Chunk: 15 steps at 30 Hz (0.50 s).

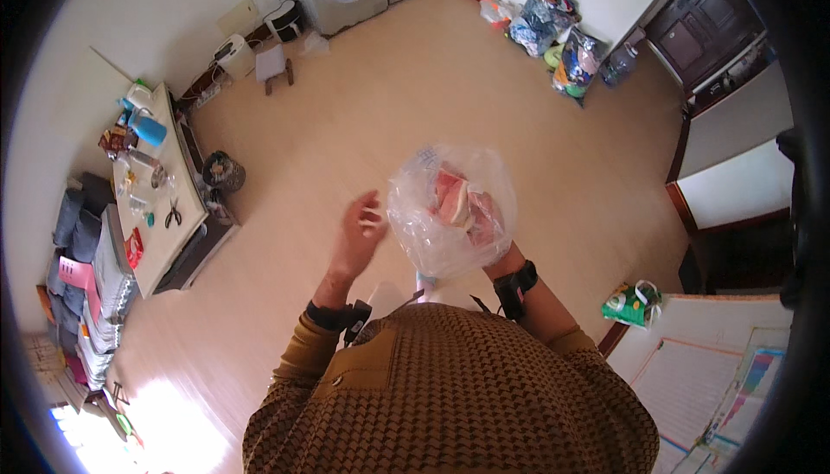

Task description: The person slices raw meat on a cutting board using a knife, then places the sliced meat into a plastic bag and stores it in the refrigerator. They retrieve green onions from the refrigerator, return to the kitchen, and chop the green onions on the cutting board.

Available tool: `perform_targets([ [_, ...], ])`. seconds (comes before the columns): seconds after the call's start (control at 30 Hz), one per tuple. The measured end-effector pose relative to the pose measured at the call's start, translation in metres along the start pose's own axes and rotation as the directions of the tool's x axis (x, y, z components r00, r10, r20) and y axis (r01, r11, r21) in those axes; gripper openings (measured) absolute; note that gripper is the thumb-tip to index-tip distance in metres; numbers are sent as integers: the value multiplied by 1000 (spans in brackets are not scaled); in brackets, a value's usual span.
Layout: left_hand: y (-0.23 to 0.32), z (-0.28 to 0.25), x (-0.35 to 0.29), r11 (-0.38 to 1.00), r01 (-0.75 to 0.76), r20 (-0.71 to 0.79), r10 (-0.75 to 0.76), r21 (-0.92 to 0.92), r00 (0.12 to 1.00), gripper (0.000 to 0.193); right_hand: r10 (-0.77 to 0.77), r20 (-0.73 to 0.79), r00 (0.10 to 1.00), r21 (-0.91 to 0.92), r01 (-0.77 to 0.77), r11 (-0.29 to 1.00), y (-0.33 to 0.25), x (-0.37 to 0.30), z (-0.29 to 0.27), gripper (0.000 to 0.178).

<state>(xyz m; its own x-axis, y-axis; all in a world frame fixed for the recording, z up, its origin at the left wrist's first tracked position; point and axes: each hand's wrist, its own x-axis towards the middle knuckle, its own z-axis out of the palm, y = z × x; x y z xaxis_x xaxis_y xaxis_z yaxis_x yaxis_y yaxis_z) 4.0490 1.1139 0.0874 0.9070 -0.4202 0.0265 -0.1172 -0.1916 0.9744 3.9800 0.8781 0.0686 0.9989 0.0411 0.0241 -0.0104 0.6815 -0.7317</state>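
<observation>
My left hand [356, 234] is off to the left of the clear plastic bag [422, 239], fingers loosely bent and a little apart, with nothing in its grasp. My right hand [488, 223] shows through the plastic at the bag's right side; whether it is inside or behind I cannot tell, nor how tightly its fingers close. In the middle of the bag, just beside those fingers, are red-and-white pieces [452, 203]. I have the bag up in front of my body, above the pale floor [346, 111].

To my left, scissors [173, 212], a red packet [133, 248] and a blue jug [148, 129] lie or stand on the long surface [173, 251], with a dark waste basket [228, 184] beside it. Farther ahead are a stool [271, 65] and a washing machine [350, 12]; stuffed bags [540, 25] sit against the wall ahead on my right.
</observation>
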Motion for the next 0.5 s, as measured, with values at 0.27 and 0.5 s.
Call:
perform_targets([
  [0.27,-6,51,202,814,-26,133,127,-580,983,87,-44,59,997,-336,61,940,-53,195,-73,55],
  [0.5,-30,54,438,931,-51,218,138,-361,966,62,78,-47,996,-936,-71,346,-95,345,-171,58],
])
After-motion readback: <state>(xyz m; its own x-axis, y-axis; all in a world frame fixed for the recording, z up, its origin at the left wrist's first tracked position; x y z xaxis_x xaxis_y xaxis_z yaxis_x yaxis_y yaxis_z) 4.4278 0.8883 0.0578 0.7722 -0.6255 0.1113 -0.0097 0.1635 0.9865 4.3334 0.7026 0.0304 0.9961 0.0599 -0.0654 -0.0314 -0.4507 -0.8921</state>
